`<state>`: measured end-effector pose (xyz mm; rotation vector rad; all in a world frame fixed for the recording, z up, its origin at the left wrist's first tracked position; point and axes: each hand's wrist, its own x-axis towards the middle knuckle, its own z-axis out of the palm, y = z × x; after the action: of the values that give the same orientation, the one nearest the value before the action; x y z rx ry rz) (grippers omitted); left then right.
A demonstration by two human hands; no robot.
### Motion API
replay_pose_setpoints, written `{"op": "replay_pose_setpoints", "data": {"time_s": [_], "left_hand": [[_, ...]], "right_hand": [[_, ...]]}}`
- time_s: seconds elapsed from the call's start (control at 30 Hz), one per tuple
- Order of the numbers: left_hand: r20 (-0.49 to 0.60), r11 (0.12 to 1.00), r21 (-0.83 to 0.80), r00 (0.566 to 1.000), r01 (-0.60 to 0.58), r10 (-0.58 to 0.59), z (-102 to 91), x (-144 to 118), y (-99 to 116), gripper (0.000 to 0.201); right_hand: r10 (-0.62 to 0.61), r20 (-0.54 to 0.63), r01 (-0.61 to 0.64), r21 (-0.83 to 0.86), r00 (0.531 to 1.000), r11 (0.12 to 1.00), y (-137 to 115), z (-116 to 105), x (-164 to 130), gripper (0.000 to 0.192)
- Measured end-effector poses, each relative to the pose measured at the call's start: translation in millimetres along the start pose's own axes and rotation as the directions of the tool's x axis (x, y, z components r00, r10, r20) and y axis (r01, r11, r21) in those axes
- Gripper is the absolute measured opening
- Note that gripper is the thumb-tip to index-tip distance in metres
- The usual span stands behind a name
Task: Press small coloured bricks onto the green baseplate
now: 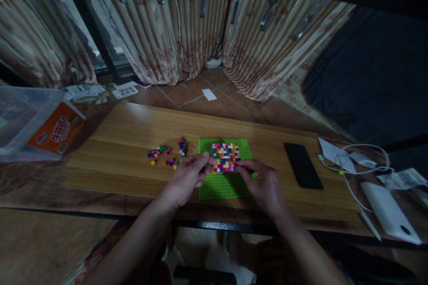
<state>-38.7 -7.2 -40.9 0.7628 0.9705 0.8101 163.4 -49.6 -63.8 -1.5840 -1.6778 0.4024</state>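
Observation:
A green baseplate (pixel 219 187) lies on a low wooden board (pixel 127 142). A square patch of small multicoloured bricks (pixel 225 156) covers its middle. My left hand (pixel 187 177) rests at the patch's left edge, thumb and forefinger pinched close to it; whether a brick sits between them I cannot tell. My right hand (pixel 264 185) touches the patch's lower right corner with its fingertips. Loose coloured bricks (pixel 167 153) lie scattered on the board just left of the baseplate.
A black phone (pixel 302 164) lies right of the baseplate. Further right are white cables (pixel 354 164), papers and a white power bank (pixel 388 211). A clear plastic box (pixel 23 120) with an orange packet (pixel 56 131) stands at left. Curtains hang behind.

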Motion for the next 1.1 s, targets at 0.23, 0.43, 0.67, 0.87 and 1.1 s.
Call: {"op": "replay_pose_setpoints", "data": {"time_s": [0.23,0.43,0.67,0.87,1.1], "left_hand": [[0.048,0.997,-0.071,0.998,0.041,-0.038,1.1,0,2,0.035],[0.063,0.987,-0.150,0.997,0.061,-0.052,2.2,-1,2,0.033],[0.061,0.949,-0.284,0.990,0.136,-0.124,7.4,-2,5,0.031],[0.218,0.878,-0.405,0.959,0.256,-0.179,17.3,-6,9,0.040],[0.249,0.823,-0.474,0.944,0.312,-0.215,25.2,-4,1,0.035]], "right_hand": [[0.270,-0.159,-0.252,0.121,0.950,0.960,1,3,5,0.032],[0.378,-0.053,-0.368,0.136,0.924,0.920,8,18,10,0.039],[0.349,-0.088,-0.329,0.183,0.933,0.926,10,24,6,0.040],[0.283,-0.128,-0.270,0.109,0.951,0.957,4,21,3,0.032],[-0.148,-0.159,0.162,0.082,0.976,0.983,-30,2,-4,0.017]]}}
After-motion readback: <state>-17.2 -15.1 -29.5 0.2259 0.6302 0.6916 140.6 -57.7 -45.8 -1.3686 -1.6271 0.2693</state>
